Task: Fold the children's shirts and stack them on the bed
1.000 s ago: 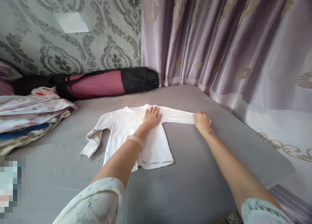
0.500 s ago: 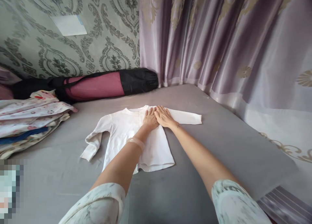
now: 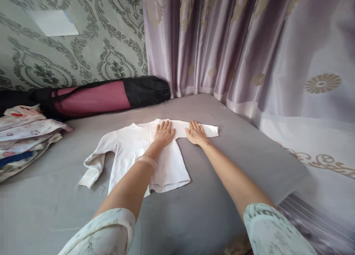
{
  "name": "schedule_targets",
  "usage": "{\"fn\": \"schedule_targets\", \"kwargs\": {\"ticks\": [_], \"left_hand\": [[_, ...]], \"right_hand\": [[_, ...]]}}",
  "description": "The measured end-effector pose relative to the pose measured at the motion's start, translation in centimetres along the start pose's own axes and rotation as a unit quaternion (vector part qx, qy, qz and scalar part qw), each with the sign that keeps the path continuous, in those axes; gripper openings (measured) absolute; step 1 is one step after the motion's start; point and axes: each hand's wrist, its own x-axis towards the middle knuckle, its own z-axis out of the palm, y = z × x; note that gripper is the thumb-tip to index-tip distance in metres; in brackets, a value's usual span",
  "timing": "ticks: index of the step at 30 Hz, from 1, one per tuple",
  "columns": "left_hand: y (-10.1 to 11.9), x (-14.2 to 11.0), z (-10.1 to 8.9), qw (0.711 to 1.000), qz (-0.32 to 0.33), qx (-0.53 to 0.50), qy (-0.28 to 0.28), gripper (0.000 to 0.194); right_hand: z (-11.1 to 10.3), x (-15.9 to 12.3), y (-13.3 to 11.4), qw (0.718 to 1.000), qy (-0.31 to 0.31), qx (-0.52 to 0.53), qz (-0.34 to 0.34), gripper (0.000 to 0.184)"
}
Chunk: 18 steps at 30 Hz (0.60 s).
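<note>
A small white long-sleeved shirt point(image 3: 130, 144) lies spread on the grey bed sheet point(image 3: 216, 210), its neckline toward the wall. My left hand point(image 3: 164, 133) rests flat on the shirt near the right-hand shoulder, fingers extended. On the right-hand sleeve lies my right hand point(image 3: 196, 133), palm down with fingers stretched out. That sleeve runs out straight beyond my fingers to its cuff. The other sleeve, at the left, is bent and wrinkled. My left forearm hides part of the shirt's lower body.
Folded patterned clothes point(image 3: 24, 140) are stacked at the left. A pink and black rolled bag point(image 3: 94, 97) lies along the patterned wall point(image 3: 91, 44). Purple curtains point(image 3: 222, 44) hang at the back and right side of the bed.
My right hand has slid right from beside my left hand, out along the sleeve. The left hand stays on the shoulder area. The view has shifted slightly right.
</note>
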Motion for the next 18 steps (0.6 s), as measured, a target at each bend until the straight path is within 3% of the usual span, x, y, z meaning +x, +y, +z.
{"fn": "schedule_targets", "kwargs": {"ticks": [12, 15, 18], "left_hand": [[0.2, 0.2, -0.5, 0.999, -0.003, 0.004, -0.037, 0.063], [0.1, -0.3, -1.6, 0.996, 0.000, -0.019, -0.084, 0.067], [-0.3, -2.3, -2.9, 0.994, -0.001, -0.021, -0.104, 0.070]], "right_hand": [[-1.7, -1.9, 7.1, 0.994, -0.006, -0.042, 0.100, 0.068], [-2.5, -1.7, 6.3, 0.992, -0.003, -0.053, 0.115, 0.065], [-2.8, -1.3, 2.7, 0.996, 0.056, -0.059, 0.043, 0.061]]}}
